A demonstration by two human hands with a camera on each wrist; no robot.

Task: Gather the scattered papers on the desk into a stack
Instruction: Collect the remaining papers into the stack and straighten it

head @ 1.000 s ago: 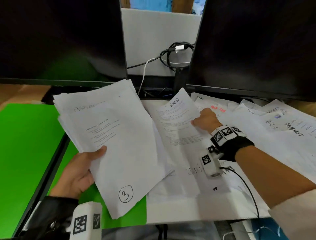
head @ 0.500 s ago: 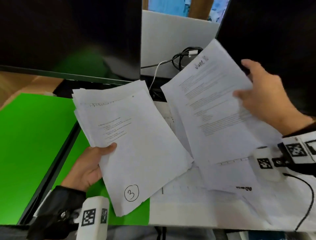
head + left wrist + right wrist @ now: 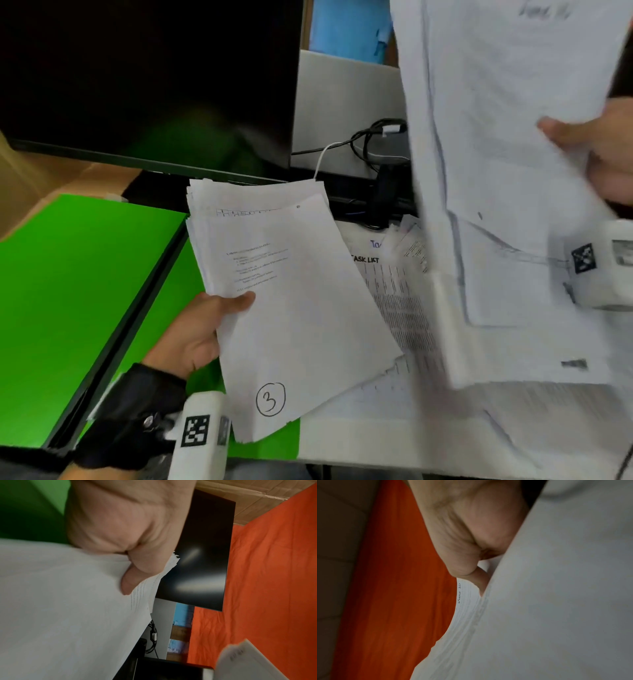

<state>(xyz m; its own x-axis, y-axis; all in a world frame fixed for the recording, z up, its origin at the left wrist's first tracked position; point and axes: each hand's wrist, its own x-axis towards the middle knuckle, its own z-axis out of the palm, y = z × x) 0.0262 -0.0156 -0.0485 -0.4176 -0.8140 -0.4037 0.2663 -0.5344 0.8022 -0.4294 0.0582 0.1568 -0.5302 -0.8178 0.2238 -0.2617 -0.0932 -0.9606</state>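
Gripping, at lower centre-left of the frame, left hand (image 3: 191,337) with thumb clamped atop thick stack of white printed papers (image 3: 294,308) over bright green folder (image 3: 78,301); at upper right, right hand (image 3: 603,150) pinching lifted white sheets (image 3: 496,137) above scattered printed desk papers (image 3: 407,308).

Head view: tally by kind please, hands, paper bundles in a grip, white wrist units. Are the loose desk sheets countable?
Hands: 2, left hand, right hand
Held paper bundles: 2, circled-3 stack, June 10 sheets
White wrist units: 2, left unit, right unit
Total: 6
Loose desk sheets: overlapped and partly hidden, not countable.
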